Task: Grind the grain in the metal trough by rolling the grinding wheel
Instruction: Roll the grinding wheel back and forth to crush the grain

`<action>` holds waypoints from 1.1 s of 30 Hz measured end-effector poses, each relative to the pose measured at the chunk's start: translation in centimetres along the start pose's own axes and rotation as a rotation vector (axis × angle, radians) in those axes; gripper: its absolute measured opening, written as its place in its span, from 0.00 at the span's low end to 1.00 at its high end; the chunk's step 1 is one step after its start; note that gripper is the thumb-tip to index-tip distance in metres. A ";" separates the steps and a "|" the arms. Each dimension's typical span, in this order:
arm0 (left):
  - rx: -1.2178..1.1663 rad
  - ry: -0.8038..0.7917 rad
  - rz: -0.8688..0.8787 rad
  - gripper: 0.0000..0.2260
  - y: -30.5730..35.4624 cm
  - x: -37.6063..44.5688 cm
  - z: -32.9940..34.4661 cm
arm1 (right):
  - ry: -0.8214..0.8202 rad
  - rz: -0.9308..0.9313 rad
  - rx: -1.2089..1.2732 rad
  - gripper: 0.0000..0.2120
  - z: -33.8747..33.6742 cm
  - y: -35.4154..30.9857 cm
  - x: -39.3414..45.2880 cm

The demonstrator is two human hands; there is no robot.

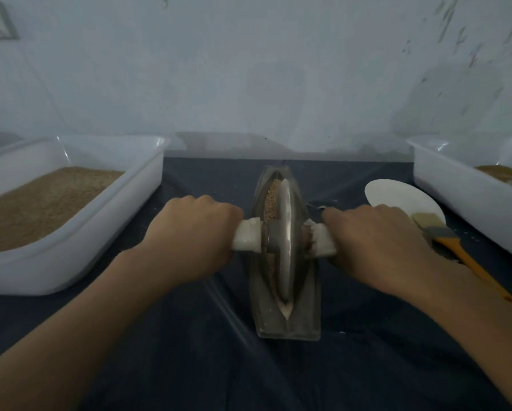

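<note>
Two hands grip the wheel's axle, one on each side. Left hand (194, 232) is clenched around the white-wrapped handle (246, 239) at 9 o'clock of the wheel (285, 241); right hand (379, 247) is clenched around the matching handle at 3 o'clock. Wheel stands on edge inside the trough (286, 321), which lies lengthwise at centre of the dark-covered counter (189, 351). Grain (271, 200) is visible in the trough on the wheel's left, toward 12 o'clock.

Surroundings: white tub (100, 232) at 9 o'clock, holding tan grain. Second white tub (462, 197) at 3 o'clock, with tan contents partly seen at the frame edge. White plate (397, 197) lies between the trough and the right tub, partly hidden by the right hand. Brush (444, 235) with orange handle rests with its bristles on the plate, its handle passing behind the right wrist. Pale wall (249, 69) at 12 o'clock.

No brands, labels or legible writing found.
</note>
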State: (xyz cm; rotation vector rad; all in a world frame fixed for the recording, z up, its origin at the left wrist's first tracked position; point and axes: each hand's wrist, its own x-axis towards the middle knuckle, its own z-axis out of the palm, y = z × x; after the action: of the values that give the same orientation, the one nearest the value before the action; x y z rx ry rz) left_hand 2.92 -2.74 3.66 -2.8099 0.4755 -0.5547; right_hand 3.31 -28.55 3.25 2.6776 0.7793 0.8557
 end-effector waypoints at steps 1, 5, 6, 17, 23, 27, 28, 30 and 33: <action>-0.002 -0.010 -0.030 0.10 0.1 0.7 0.6 | -0.022 0.016 -0.026 0.23 0.8 0.1 0.8; 0.012 0.043 -0.108 0.06 -0.1 3.9 3.1 | -0.130 0.089 0.017 0.16 4.0 1.3 4.9; 0.011 0.054 -0.118 0.06 -0.3 4.8 3.4 | -0.136 0.100 0.025 0.16 4.5 1.7 5.8; -0.021 0.010 -0.035 0.12 0.0 0.6 1.1 | -0.046 -0.042 -0.029 0.19 0.8 0.1 1.3; 0.037 0.078 -0.023 0.15 -0.2 0.3 1.3 | -0.043 0.007 -0.066 0.23 0.8 -0.2 1.0; 0.001 0.086 -0.116 0.11 -0.2 3.5 3.4 | -0.059 0.073 -0.081 0.18 4.0 0.9 4.6; -0.003 0.104 -0.131 0.10 -0.3 4.2 3.9 | -0.070 0.088 -0.076 0.18 4.6 1.2 5.4; 0.014 0.128 -0.147 0.09 -0.4 5.5 4.4 | -0.097 0.118 -0.046 0.18 5.4 1.7 6.6; 0.059 0.108 -0.119 0.09 -0.2 5.9 3.7 | -0.157 0.148 0.023 0.17 5.2 1.8 6.2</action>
State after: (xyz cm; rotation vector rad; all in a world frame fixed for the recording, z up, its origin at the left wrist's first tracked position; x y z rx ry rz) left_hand 9.64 -4.03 2.31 -2.7752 0.3075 -0.7356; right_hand 11.41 -26.85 2.68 2.8089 0.5649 0.6613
